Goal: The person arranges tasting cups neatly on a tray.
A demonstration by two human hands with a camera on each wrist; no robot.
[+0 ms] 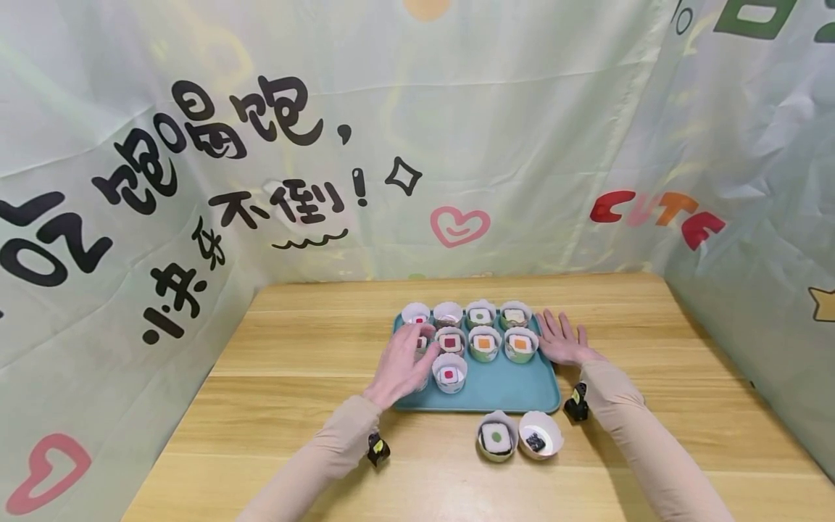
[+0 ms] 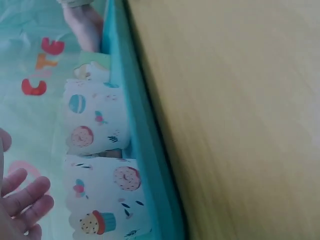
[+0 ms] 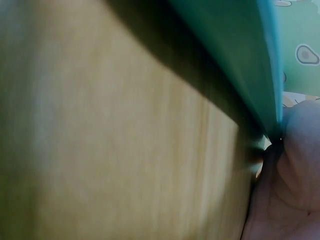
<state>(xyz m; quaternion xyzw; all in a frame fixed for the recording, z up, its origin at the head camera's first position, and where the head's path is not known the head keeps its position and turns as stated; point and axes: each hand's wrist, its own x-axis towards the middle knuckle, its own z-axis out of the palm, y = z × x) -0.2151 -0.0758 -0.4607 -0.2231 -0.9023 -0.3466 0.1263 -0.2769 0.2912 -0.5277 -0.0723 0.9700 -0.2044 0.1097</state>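
A teal tray (image 1: 505, 384) holds several paper cups with square, sandwich-like pieces in them. My left hand (image 1: 403, 362) is over the cups at the tray's left side and partly hides them. In the left wrist view its fingers (image 2: 31, 200) are loosely bent and apart from the printed cups (image 2: 107, 195), with nothing held. At the tray's right edge, my right hand (image 1: 561, 341) lies with fingers spread and touches the rim. The right wrist view shows part of that hand (image 3: 300, 165) against the tray's side (image 3: 235, 55); its fingertips are hidden there.
In front of the tray stand a cup with a green-dotted white piece (image 1: 497, 438) and a cup with a small dark packet (image 1: 540, 436) inside. The wooden table (image 1: 313, 348) meets a printed cloth (image 1: 522, 145) at the back and sides.
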